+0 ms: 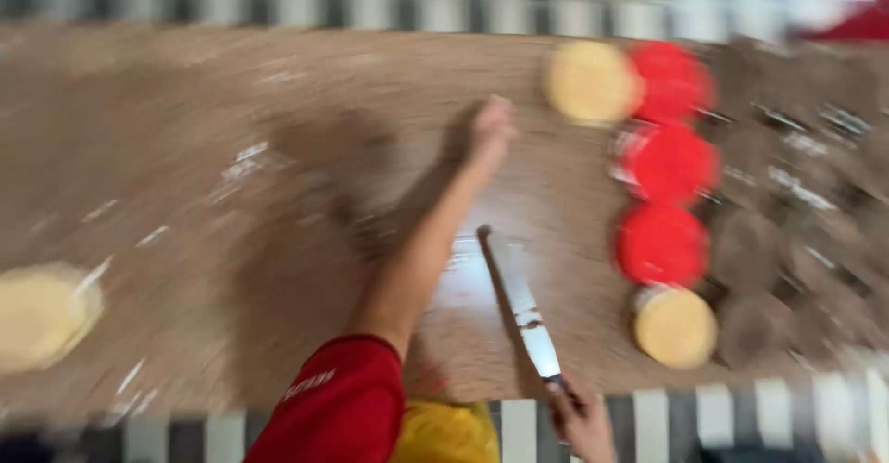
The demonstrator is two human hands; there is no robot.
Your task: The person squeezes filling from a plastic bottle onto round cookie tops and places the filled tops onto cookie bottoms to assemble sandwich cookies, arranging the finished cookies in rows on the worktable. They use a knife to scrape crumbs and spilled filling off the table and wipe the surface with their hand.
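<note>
lids (663,162) in a row at table (185,130) right | knife (520,303) left of them | dish (42,315) far left

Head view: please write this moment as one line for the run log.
left hand stretched over table, empty | right hand holds knife | red lids and yellow lids at right | picture blurred

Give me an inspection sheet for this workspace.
Surface: brown wooden board, pale smears; picture blurred.
Job's things: long knife, blade lying on the board.
Clutter: three red round lids, two yellow ones, yellow disc at left, dark round pieces at right.
Hands: left hand stretched out over the board, holding nothing; right hand on the knife handle.
Cables: nothing seen.
Surroundings: striped cloth under the board.
</note>
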